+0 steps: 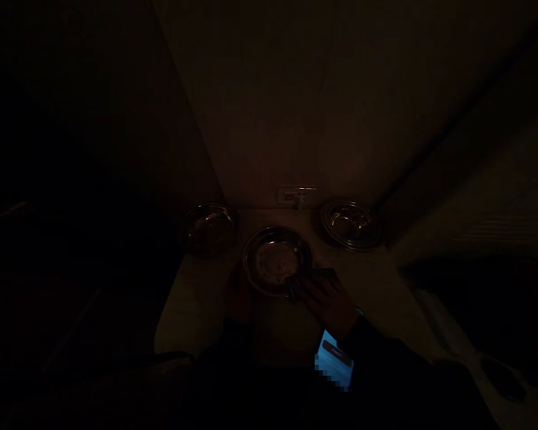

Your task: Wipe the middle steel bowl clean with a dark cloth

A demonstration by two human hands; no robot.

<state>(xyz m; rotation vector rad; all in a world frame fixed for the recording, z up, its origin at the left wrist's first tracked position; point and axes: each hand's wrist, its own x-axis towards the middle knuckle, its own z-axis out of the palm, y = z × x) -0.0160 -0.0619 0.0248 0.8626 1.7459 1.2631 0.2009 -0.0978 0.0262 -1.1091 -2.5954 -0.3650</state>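
Observation:
A round steel plate with a raised rim is in front of me on a small table, in very dim light. My left hand is at its lower left rim and appears to grip it; the fingers are mostly lost in shadow. Over the lower right rim lies my right hand, closed on a dark cloth that touches the plate. The cloth's exact shape is hard to make out. Partly under my right wrist, a lit phone screen glows blue.
Stacked steel plates stand at the back right of the table. Another shiny steel dish is at the back left. A wall socket with a plug sits just above the table's back edge. Walls rise behind.

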